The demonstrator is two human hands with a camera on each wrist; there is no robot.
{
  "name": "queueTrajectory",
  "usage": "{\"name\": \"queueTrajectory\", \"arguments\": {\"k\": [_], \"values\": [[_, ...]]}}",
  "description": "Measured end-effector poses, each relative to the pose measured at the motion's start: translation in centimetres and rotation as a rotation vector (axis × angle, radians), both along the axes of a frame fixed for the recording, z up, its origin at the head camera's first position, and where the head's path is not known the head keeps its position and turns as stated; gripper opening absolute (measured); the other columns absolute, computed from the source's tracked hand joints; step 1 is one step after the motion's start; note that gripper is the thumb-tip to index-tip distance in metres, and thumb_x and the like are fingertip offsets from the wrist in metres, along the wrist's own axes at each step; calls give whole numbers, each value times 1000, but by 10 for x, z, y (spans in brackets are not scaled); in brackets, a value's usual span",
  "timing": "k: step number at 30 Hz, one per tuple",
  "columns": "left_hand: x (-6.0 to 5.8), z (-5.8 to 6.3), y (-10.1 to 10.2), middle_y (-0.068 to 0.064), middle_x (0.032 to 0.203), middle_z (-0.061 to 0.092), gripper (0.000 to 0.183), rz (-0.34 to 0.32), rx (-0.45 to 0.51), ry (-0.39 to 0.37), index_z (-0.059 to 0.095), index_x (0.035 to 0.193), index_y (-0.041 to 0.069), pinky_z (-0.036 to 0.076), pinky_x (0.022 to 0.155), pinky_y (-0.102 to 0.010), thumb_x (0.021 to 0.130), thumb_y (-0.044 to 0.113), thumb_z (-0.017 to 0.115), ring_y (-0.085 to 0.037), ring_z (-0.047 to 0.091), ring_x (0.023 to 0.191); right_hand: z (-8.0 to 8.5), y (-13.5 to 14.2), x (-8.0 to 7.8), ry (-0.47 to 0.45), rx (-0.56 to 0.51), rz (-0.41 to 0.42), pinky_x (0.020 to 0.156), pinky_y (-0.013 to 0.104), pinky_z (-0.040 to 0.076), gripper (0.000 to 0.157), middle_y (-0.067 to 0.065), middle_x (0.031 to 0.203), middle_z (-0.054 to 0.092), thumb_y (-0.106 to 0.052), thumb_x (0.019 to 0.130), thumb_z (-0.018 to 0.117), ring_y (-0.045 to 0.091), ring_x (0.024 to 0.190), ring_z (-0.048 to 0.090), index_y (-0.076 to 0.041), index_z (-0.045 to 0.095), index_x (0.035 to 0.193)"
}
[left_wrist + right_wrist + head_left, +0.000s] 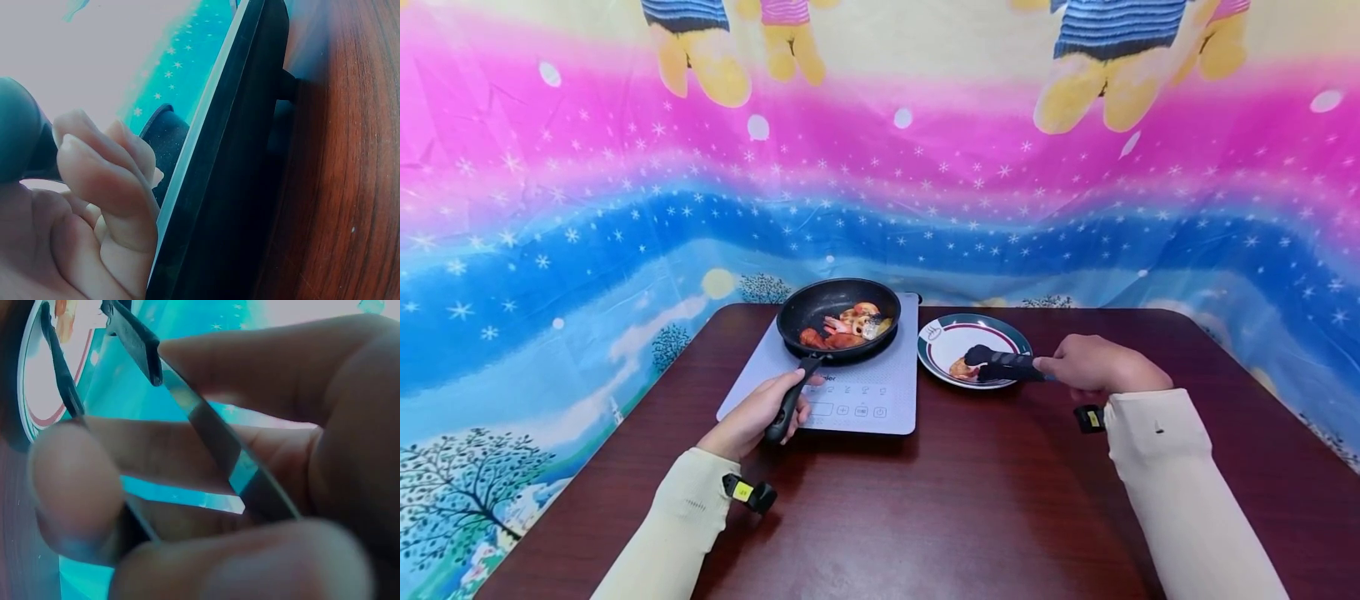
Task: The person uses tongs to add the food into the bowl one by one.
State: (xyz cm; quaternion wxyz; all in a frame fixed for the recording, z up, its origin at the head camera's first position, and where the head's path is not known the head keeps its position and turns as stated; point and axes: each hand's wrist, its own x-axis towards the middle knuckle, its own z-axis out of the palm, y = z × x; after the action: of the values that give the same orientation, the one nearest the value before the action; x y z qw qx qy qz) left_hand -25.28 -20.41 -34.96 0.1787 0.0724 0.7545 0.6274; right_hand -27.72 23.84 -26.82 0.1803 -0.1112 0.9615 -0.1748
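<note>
My left hand (752, 414) grips the black handle (785, 407) of a frying pan (805, 312), which sits on a white induction cooker (895, 392). Inside the pan lie several cooked food pieces (850, 327), reddish and yellowish. The left wrist view shows the curled fingers (106, 181) beside the handle's end (19, 134). To the right, my right hand (1097, 367) holds black-tipped tongs (1011, 364) over a plate (951, 337). A browned piece of food (961, 369) lies on the plate at the tips. The tongs' arms (215, 440) stand apart in the right wrist view.
A dark red-brown wooden table (970, 500) carries the cooker and plate. The plate has a green rim and stands close to the cooker's right edge. A colourful patterned cloth (880, 200) hangs behind the table and along its sides.
</note>
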Motion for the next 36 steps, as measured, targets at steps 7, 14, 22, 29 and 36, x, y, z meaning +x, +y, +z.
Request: {"name": "queueTrajectory", "arguments": {"k": [7,14,22,29,36], "values": [[1,0,0,-4,71,52,56,4,-3,-3,42,139,1,42,46,-25,105,44,29,-11,46,49,-6,-8,-2,6,6,16,53,32,42,44,-1,51,44,-35,101,43,12,44,41,-11,55,66],[1,1,0,-4,71,51,56,3,-8,-3,42,140,2,41,46,-25,105,44,30,-11,46,49,-18,-23,-7,5,4,22,54,31,40,43,-1,55,44,-31,103,38,12,47,40,-6,57,73],[1,1,1,-4,71,51,56,1,-9,-2,42,139,2,42,46,-26,105,44,30,-12,46,49,-27,-38,-5,32,135,-50,61,39,43,57,9,72,55,-52,98,41,20,65,51,-1,66,100],[0,0,1,-3,71,51,57,-2,-2,5,43,139,1,41,45,-25,105,44,30,-11,46,49,-34,-45,-1,41,190,-94,61,38,42,55,10,79,56,-48,88,63,22,74,53,2,62,112],[0,0,2,-3,71,51,56,2,-9,3,43,139,1,41,46,-26,105,44,29,-11,46,49,-38,-48,-2,19,199,-91,61,37,40,43,10,76,54,-29,91,65,21,69,51,5,61,118]]}}
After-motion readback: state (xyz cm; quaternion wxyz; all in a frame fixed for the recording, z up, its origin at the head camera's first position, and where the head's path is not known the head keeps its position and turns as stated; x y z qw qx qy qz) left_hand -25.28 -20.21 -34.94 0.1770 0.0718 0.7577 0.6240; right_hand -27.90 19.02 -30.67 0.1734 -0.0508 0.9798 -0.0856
